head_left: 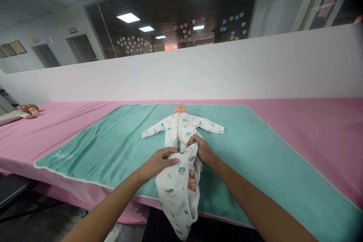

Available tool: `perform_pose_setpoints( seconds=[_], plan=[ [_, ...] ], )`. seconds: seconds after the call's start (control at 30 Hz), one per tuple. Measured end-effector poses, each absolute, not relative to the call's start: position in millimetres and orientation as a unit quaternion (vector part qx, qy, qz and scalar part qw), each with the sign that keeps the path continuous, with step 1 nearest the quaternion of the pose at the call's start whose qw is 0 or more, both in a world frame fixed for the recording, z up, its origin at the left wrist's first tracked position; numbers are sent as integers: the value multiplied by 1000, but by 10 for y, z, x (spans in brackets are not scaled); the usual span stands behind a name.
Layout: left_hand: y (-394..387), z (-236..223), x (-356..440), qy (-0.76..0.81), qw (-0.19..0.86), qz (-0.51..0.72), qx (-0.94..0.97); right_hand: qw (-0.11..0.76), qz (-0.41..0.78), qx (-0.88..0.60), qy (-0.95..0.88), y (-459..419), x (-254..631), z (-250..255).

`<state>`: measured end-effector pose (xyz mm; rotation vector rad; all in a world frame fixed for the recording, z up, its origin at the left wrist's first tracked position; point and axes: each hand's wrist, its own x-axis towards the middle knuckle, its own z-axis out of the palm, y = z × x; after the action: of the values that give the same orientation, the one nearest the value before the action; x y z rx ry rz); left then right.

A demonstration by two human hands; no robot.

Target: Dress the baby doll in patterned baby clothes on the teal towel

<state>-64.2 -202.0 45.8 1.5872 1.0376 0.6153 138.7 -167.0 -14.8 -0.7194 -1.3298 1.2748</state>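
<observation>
A baby doll (180, 109) lies on its back on a teal blanket (113, 143), head away from me. It wears a white printed jacket (171, 126) with both sleeves spread out. White printed baby pants (171, 187) are bunched over its lower body, one end hanging past the table's front edge. A doll's foot (192, 182) shows in a gap in the cloth. My right hand (202, 150) pinches the pants' upper edge near the doll's waist. At the left side of that edge, my left hand (159, 163) holds the fabric between thumb and fingers. The doll's legs are mostly hidden.
Pink cloth (312, 128) covers the table under the blanket. At the far left lies a brown doll-like object (28, 109) beside pale fabric. A low white wall (181, 72) with glass above runs behind the table. A black seat (14, 189) stands at the lower left.
</observation>
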Motion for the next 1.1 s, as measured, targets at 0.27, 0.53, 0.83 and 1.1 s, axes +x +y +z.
perform_pose_setpoints(
  seconds=[0.27,0.53,0.83,1.1],
  plan=[
    [-2180,387,-646,450,443,249,734,469,558,-277,-625,-1782,1558,6],
    [-2685,235,-367,479,148,244,830,498,428,-271,-704,-1712,1551,-72],
    [-2776,145,-287,488,38,181,853,538,407,-264,-690,-1776,1506,-25],
    [-2891,211,-213,401,70,243,880,555,487,-245,-628,-1798,1485,-32]
  ],
)
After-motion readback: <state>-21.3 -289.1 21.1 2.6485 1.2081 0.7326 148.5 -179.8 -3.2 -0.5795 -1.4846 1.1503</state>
